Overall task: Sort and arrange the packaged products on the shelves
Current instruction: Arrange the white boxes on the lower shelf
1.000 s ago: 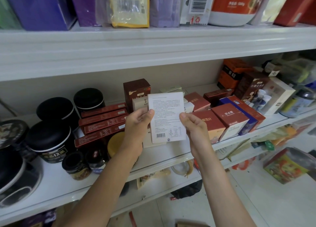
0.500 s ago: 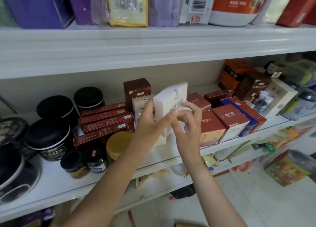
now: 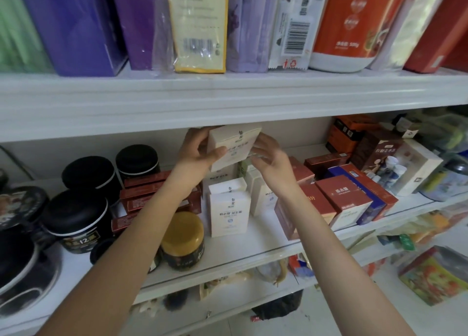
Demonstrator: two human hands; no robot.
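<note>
A white box (image 3: 234,145) with small print is raised high over the middle shelf, just under the upper shelf's edge. My left hand (image 3: 200,151) grips its left side, thumb across the front. My right hand (image 3: 269,156) is at the box's right edge with fingers relaxed and spread, touching it or just off it. Below stand matching white boxes (image 3: 229,210) on the middle shelf (image 3: 253,244), one in front and others behind it.
Black jars (image 3: 76,216) and dark red flat boxes (image 3: 147,196) fill the shelf's left. A gold-lidded jar (image 3: 183,237) stands near the front. Red and blue boxes (image 3: 352,199) crowd the right. Purple boxes and pouches (image 3: 197,26) line the upper shelf.
The white box has been turned from its printed back to its front and lifted up toward the upper shelf's underside. Both hands rose with it; the right hand's fingers have loosened.
</note>
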